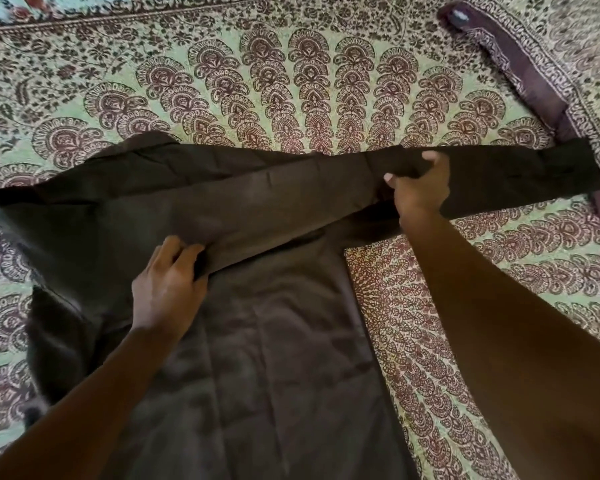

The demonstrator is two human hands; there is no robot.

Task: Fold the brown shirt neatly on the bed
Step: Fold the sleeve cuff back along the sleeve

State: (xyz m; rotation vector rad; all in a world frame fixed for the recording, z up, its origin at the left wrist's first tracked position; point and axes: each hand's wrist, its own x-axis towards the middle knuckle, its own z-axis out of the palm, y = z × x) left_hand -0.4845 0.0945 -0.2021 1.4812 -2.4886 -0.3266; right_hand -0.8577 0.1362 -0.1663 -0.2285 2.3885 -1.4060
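Observation:
The brown shirt (274, 341) lies spread on the patterned bed sheet (291, 81), its body running toward me. A long sleeve (516, 174) stretches to the right, its cuff reaching the pillow. My left hand (167, 289) grips a folded edge of fabric near the shirt's upper middle, fingers curled round it. My right hand (421, 188) pinches the sleeve near the shoulder, lifting it slightly off the bed. The shirt's left side is bunched and turned over, with the other sleeve (56, 341) crumpled at the left.
A pillow (534, 64) in a purple and cream printed cover lies at the upper right, its corner over the sleeve's end. The green and maroon sheet covers the bed all around the shirt.

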